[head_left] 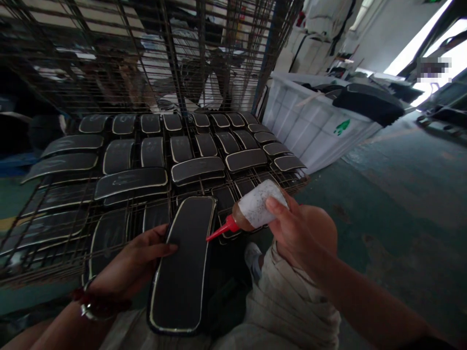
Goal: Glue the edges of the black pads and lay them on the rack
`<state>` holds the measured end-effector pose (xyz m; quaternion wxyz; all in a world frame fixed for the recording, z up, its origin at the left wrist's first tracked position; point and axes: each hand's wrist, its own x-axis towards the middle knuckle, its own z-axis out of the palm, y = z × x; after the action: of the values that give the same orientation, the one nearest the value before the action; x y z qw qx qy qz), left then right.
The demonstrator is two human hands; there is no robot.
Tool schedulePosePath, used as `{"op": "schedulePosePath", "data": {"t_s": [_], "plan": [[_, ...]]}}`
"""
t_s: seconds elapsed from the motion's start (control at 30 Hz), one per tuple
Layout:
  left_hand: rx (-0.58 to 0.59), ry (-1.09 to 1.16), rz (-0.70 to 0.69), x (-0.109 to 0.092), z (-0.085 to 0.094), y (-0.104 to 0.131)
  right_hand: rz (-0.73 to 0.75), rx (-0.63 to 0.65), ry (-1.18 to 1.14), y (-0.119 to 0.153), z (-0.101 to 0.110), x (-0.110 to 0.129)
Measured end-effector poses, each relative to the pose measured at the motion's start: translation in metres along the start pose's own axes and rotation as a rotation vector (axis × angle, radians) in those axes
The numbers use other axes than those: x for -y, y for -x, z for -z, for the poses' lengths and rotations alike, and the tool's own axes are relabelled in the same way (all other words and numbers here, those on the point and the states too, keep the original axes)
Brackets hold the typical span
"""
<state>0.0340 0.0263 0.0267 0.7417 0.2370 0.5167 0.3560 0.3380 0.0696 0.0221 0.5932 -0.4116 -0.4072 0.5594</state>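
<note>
My left hand (142,255) grips the left edge of a dark, long panel with rounded corners (184,267), thumb on its face and the other fingers behind. A pale line, like glue, runs along the panel's rim. My right hand (292,221) is wrapped round a squeeze bottle (257,206) with a white, speckled label and brownish contents. The bottle is tilted, and its red nozzle (223,228) points down left, its tip at the panel's right edge. Whether the tip touches cannot be made out.
Rows of similar pale-edged panels (197,170) lie on a wire rack (54,257) ahead. Upright wire grids (175,53) stand behind them. To the right, a white plastic bin (302,116) holds dark pieces (368,104). Green floor (401,194) stretches right.
</note>
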Motion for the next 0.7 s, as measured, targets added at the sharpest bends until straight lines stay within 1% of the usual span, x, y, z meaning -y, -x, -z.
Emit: {"op": "schedulePosePath", "data": {"t_s": [0.1,0.27,0.4,0.47,0.63,0.7], "plan": [[-0.015,0.022,-0.009,0.001,0.002,0.000,-0.009,0.032,0.009,0.009,0.000,0.001],[-0.032,0.049,-0.038,0.000,0.003,-0.001,-0.046,0.105,0.041,0.026,-0.006,0.013],[-0.037,0.077,-0.044,-0.001,0.003,-0.001,-0.035,0.220,-0.019,0.031,-0.003,0.010],[-0.050,0.094,-0.052,-0.001,0.002,-0.001,-0.041,0.257,-0.009,0.034,0.002,0.006],[-0.162,0.138,-0.079,-0.001,-0.001,-0.001,-0.066,0.251,0.068,0.044,0.011,0.005],[-0.186,0.165,-0.078,-0.001,-0.001,-0.002,-0.069,0.256,0.077,0.047,0.012,0.006]]}}
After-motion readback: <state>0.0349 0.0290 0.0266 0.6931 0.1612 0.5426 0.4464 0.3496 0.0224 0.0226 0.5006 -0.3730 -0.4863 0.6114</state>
